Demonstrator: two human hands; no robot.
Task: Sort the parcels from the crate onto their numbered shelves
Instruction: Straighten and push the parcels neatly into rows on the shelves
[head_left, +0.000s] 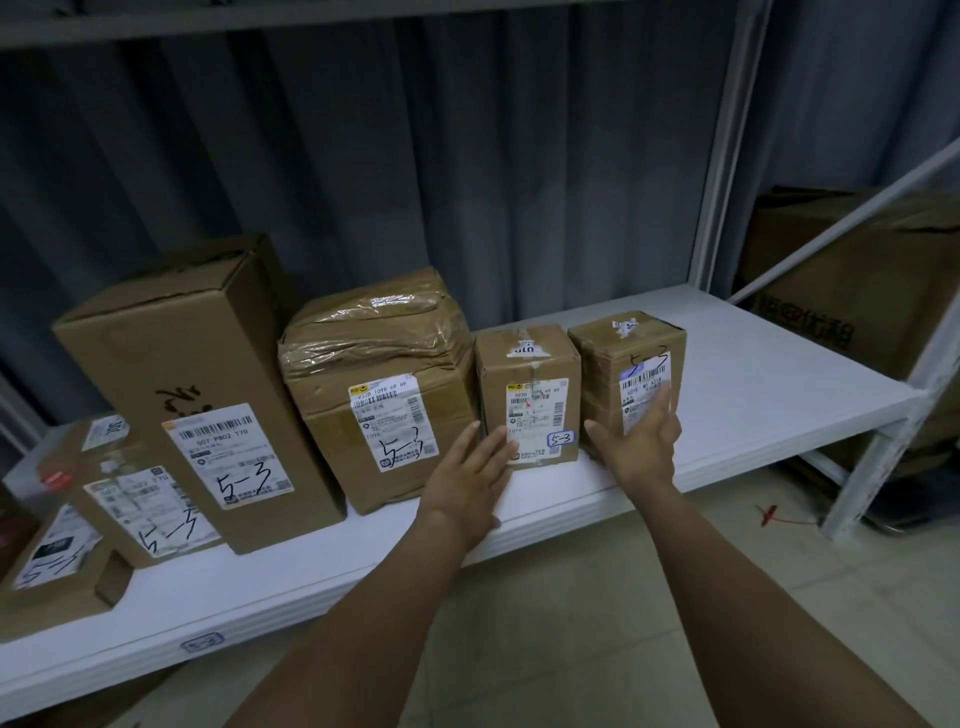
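**Head view.** A row of cardboard parcels was seen lined up along a white shelf (753, 374), w/ a grey curtain (467, 156) behind. A small tag (201, 641), approx. "5-3", was stuck on the shelf's front edge.

From the left were set:
- a flat parcel (47, 577)
- a low parcel (140, 509) just beside it
- a tall parcel (197, 364) w/ "5-3" handwritten on its label
- a tape-wrapped parcel (374, 374), marked the same
- a small parcel (530, 364) w/ a boxed "5-3" at its lower right corner
- an end parcel (623, 353) w/ "5-3" written above its barcode

The small and end parcels were stood upright, w/ a narrow gap btw. them.

The left hand (467, 483) was held flat, fingers straight and close together. Its fingertips were laid over the lower left front of the small parcel; whether contact was made could not be told. The right hand (644, 447) was spread, thumb stuck out to the left and fingers straight across the front label of the end parcel. Nothing was gripped by either hand.

Past the rack upright (727, 156) on the right, a large brown carton (852, 280) was seen behind a diagonal brace. A red item (769, 514), too small to identify, was left on the tiled floor (649, 623).
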